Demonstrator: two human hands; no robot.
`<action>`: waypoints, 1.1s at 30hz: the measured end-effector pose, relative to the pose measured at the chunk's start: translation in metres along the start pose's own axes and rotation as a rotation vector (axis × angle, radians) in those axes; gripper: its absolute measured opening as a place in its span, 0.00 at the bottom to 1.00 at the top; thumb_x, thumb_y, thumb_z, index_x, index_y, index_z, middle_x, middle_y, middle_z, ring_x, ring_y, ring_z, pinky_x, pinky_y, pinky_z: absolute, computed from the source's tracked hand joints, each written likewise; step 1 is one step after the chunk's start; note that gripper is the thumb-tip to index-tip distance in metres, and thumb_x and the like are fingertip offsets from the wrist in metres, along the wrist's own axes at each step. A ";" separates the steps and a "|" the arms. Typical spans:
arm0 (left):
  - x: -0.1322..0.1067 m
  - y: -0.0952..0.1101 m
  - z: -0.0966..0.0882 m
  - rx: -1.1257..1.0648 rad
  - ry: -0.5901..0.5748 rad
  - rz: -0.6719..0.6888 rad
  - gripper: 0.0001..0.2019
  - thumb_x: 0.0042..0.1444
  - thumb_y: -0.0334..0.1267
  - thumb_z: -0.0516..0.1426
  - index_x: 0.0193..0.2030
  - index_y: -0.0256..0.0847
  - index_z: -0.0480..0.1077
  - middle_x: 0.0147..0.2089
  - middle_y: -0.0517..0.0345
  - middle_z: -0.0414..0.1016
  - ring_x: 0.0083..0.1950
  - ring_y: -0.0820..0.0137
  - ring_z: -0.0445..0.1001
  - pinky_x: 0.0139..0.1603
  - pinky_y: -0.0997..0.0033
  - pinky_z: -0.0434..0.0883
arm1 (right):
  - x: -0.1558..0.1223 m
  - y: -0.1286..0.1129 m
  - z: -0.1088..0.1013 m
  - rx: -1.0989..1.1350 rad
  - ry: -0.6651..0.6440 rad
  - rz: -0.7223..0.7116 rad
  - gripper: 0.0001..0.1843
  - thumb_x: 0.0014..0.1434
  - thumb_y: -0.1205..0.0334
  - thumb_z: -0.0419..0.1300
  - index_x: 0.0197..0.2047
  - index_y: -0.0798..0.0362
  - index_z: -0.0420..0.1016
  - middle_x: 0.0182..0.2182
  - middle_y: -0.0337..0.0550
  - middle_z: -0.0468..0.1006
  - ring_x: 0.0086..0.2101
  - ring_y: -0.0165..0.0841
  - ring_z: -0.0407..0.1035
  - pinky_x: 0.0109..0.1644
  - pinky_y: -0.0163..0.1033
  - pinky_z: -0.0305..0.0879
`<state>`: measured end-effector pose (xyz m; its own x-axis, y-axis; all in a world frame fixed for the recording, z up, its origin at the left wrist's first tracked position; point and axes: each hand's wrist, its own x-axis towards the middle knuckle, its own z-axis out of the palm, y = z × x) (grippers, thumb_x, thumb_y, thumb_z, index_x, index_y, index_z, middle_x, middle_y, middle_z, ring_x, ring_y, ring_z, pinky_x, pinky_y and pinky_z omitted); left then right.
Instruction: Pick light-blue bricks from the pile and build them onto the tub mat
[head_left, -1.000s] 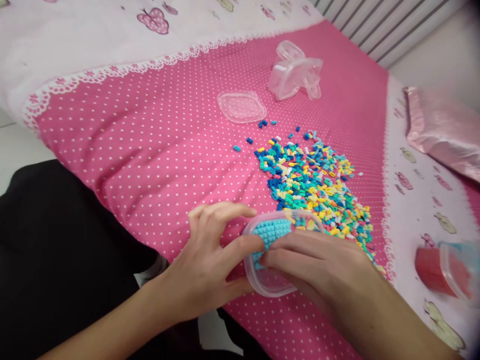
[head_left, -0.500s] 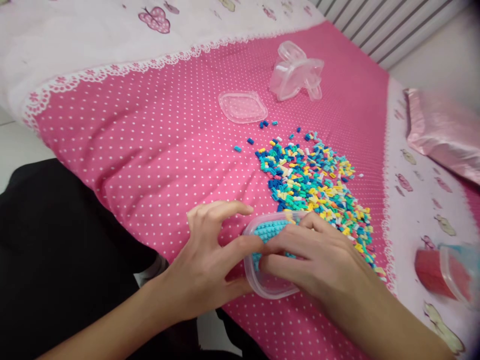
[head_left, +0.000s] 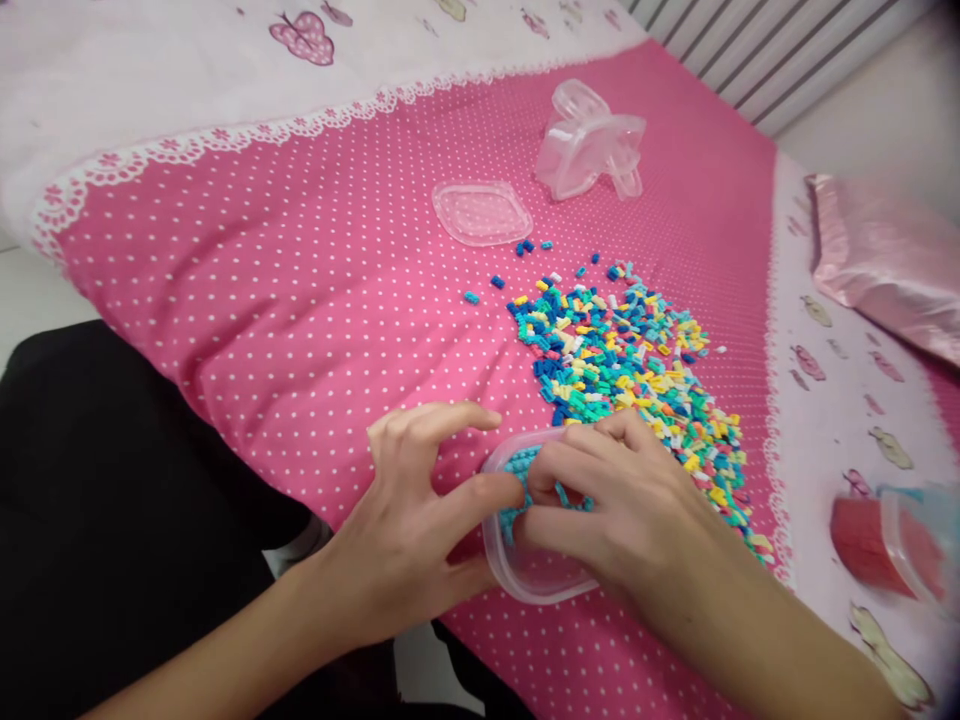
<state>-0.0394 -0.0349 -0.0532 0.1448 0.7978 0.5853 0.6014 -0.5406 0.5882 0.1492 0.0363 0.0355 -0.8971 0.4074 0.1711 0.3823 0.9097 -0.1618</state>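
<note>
Braces tub (head_left: 536, 578) with spread left hand (head_left: 409, 530), likely against slipping | holds right hand (head_left: 626, 500) at blue bricks (head_left: 522, 464) inside, cannot tell if pinching

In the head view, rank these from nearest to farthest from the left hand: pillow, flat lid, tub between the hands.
1. Tub: at the left hand, on its right.
2. Flat lid: ahead, beyond the hands.
3. Pillow: far right, at the picture's edge.
</note>
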 end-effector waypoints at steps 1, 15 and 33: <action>0.000 0.000 0.000 0.001 0.000 0.002 0.07 0.67 0.38 0.61 0.50 0.45 0.69 0.65 0.49 0.59 0.67 0.58 0.60 0.64 0.53 0.60 | 0.000 0.000 0.001 0.005 -0.001 -0.006 0.22 0.76 0.62 0.51 0.29 0.48 0.74 0.29 0.37 0.72 0.32 0.34 0.62 0.41 0.44 0.49; 0.002 0.001 -0.001 0.014 -0.015 0.002 0.07 0.66 0.38 0.62 0.49 0.45 0.69 0.65 0.49 0.59 0.67 0.57 0.60 0.63 0.53 0.59 | 0.001 0.003 0.000 0.057 -0.003 -0.014 0.23 0.76 0.60 0.51 0.29 0.47 0.75 0.27 0.34 0.71 0.32 0.34 0.60 0.42 0.45 0.46; 0.000 -0.001 0.002 0.053 0.017 -0.005 0.12 0.59 0.35 0.65 0.49 0.47 0.71 0.65 0.49 0.64 0.64 0.55 0.65 0.61 0.50 0.65 | 0.003 0.002 0.001 -0.017 -0.022 -0.002 0.24 0.76 0.66 0.50 0.28 0.47 0.74 0.26 0.34 0.71 0.31 0.35 0.60 0.42 0.47 0.43</action>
<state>-0.0386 -0.0342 -0.0544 0.1286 0.7954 0.5923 0.6427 -0.5217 0.5610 0.1467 0.0389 0.0344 -0.9023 0.4040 0.1503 0.3842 0.9119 -0.1446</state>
